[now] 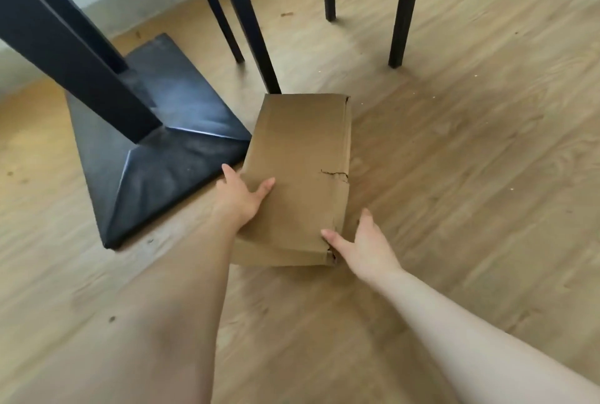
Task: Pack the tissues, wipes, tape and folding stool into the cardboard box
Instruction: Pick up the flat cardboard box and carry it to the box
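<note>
— Your forearms fill the near part of the view, both reaching down to the box (300, 176) on the floor (454, 176). Why take it from both sides?

— You take it that way because it is long and lies flat; one hand would let it swing. Your left hand (238, 199) lies over the left edge, thumb on top and fingers spread down the side. Your right hand (363, 242) is open at the near right corner, thumb touching the top edge, fingers beside the right wall. Neither has clamped yet, I judge; both hands are open and only bracing the cardboard.

— Is it ready to take anything?

— Not as it lies. You see a closed brown face on top, with a tear (334, 173) near the right edge and a crushed near corner. I judge you need to lift or turn it to find the opening. Go gently at that corner; the torn cardboard could give way under your right thumb.

— Why is it tucked in there?

— It sits just beside the black table base (156, 150), with one chair leg (256, 46) right behind its far end. You will want to draw it toward you, clear of both. Tissues, wipes, tape and stool are not in view, so packing has not begun as far as I can tell.
</note>
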